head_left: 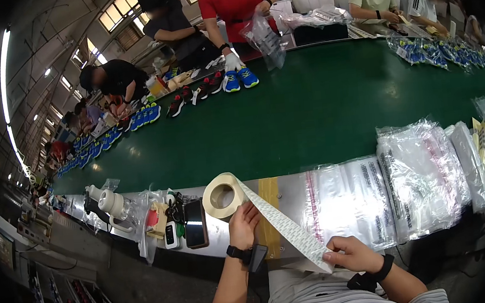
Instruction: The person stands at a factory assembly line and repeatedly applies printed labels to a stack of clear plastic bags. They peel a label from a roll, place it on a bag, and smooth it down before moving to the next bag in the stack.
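My left hand (pixel 242 224) rests against a roll of white labels (pixel 222 195) at the near edge of the green conveyor belt (pixel 308 110). A long strip of labels (pixel 281 223) runs from the roll down to my right hand (pixel 349 254), which pinches the strip's free end. Both wrists carry dark bands. Stacks of clear plastic bags (pixel 420 175) lie to the right of the strip.
Small blue and dark shoes (pixel 239 79) line the belt's far edge, where several people work. A phone (pixel 195 224), a small device (pixel 171 233) and tape rolls (pixel 110 202) sit to the left of the label roll. More bagged blue shoes (pixel 443 53) lie far right.
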{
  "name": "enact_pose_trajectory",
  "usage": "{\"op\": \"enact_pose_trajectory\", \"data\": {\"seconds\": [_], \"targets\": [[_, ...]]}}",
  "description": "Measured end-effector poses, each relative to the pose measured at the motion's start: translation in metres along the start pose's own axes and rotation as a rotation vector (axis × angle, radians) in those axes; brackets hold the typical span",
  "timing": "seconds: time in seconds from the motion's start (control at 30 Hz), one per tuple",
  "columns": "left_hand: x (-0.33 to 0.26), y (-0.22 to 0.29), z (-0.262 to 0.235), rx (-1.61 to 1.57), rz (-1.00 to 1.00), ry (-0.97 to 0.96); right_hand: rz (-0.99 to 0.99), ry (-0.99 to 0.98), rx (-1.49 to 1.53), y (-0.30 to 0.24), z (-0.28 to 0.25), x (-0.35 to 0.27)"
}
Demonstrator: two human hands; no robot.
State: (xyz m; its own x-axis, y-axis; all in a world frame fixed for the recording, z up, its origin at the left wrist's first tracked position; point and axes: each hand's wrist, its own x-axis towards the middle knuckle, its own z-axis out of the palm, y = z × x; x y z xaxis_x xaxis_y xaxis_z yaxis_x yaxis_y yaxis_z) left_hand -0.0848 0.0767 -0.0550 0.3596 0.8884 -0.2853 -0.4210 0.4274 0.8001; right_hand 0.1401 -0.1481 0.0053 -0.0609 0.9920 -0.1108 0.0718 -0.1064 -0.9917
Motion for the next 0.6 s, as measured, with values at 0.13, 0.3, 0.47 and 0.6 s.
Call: {"op": "enact_pose_trajectory", "data": {"seconds": [0.13,0.3,0.47,0.6], "targets": [[-0.049,-0.004,0.015,0.308,0.149,0.144,0.095,0.039,0.336,0.020,-0.024,-0.030],[-0.141,-0.002,0.078,1.142,0.640,-0.302,0.036,0.241,-0.369,0.000,-0.001,-0.003],[-0.139,-0.014,0.105,1.187,0.739,-0.344,-0.091,0.178,0.000,-0.021,0.018,0.019],[-0.139,-0.013,0.098,1.126,0.632,-0.329,-0.222,0.161,-0.190,-0.012,0.016,0.020]]}}
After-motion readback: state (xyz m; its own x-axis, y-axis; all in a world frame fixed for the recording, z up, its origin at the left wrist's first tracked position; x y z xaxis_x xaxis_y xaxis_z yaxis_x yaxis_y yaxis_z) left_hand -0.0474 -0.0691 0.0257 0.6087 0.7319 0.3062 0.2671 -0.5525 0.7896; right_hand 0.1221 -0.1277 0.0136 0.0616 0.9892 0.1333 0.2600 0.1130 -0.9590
